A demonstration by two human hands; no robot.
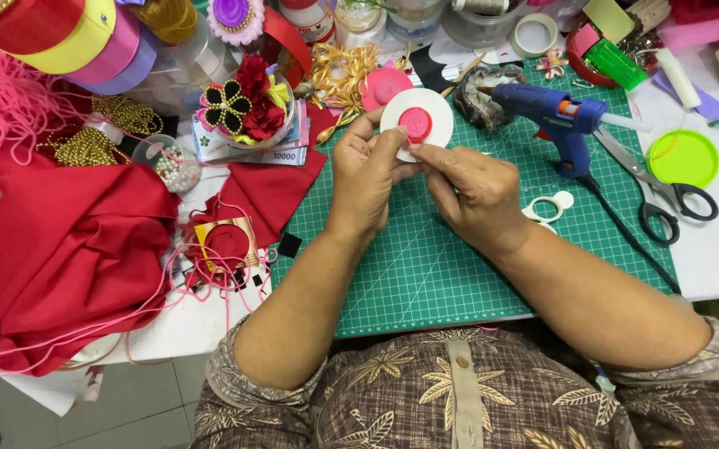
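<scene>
A red cloth (60, 241) is heaped well to the left of the left hand (365, 179), and a green cutting mat (426, 266) is spread on the table beneath both hands. A white disc (426, 108) with a pink cap (415, 123) is gripped by the left hand and pinched by the right hand (476, 195); a blue glue gun (555, 116) is seen just beyond the right hand

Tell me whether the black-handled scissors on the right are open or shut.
Open. The scissors lie flat at the green cutting mat's right edge, their two handle loops spread apart.
</scene>
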